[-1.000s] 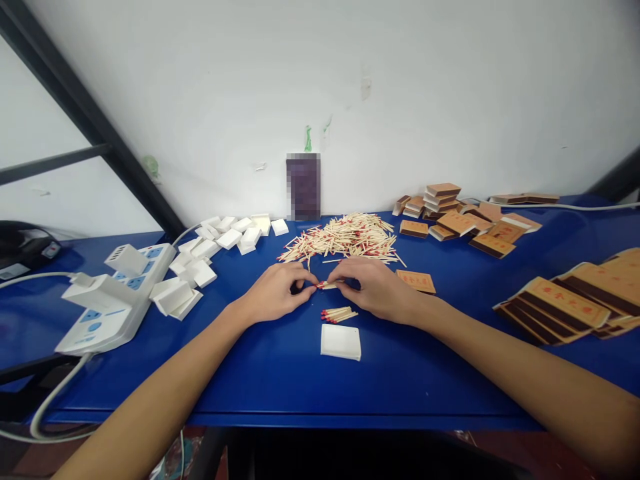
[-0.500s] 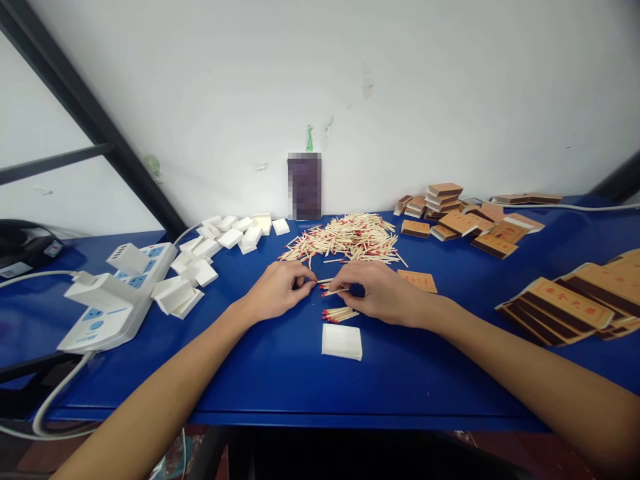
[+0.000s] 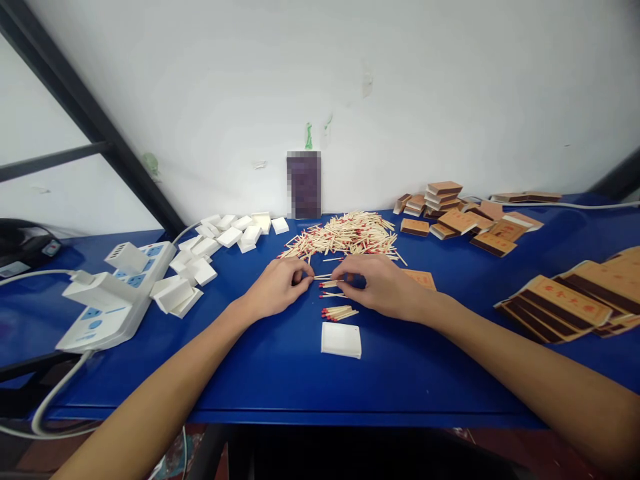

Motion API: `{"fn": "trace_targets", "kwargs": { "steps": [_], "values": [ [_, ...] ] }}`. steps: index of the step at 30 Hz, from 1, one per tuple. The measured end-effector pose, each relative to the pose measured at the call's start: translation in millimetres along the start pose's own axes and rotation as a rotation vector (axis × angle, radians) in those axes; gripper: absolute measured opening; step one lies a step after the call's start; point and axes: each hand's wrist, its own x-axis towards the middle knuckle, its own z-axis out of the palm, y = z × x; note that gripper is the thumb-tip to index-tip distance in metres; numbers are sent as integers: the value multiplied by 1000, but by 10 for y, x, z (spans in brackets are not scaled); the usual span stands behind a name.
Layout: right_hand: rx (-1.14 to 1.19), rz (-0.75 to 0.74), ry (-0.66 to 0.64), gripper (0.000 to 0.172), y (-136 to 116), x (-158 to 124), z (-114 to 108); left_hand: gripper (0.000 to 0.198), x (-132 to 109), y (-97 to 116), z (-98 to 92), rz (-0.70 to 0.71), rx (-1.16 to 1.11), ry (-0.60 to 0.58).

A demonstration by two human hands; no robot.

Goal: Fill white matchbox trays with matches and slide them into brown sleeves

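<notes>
My left hand [image 3: 281,288] is closed in a pinch, thumb and forefinger on the left ends of thin matchsticks [image 3: 323,277]. The right ends of those sticks run into the curled fingers of my right hand [image 3: 375,287], which partly hide them. Just below, a few red-tipped matches [image 3: 330,285] and another match [image 3: 333,295] lie on the table under my right fingertips. Nearer me is a small row of matches [image 3: 339,313], heads to the left. Below it lies a white matchbox tray [image 3: 341,340]. Beyond both hands rises a large heap of loose matches [image 3: 355,237].
White inner trays [image 3: 230,237] are piled at the back left, beside a power strip [image 3: 120,300] with plugs and cables. Matchboxes [image 3: 445,207] are heaped at the back right. Flat orange sleeves [image 3: 565,300] fan out at the right; another sleeve [image 3: 421,279] lies behind my right hand.
My right hand has shifted slightly away from me, its fingertips leaving a match lying on the table and moving to the sticks at my left fingertips. My left hand has barely moved.
</notes>
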Motion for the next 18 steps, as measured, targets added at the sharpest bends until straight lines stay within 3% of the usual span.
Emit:
{"fn": "trace_targets", "kwargs": {
  "steps": [9, 18],
  "values": [
    [-63, 51, -43, 16, 93, 34, 61, 13, 20, 44, 25, -49, 5, 5],
    [-69, 33, -35, 17, 103, 29, 50, 13, -17, 54, -25, -189, 132, 0]
  ]
}}
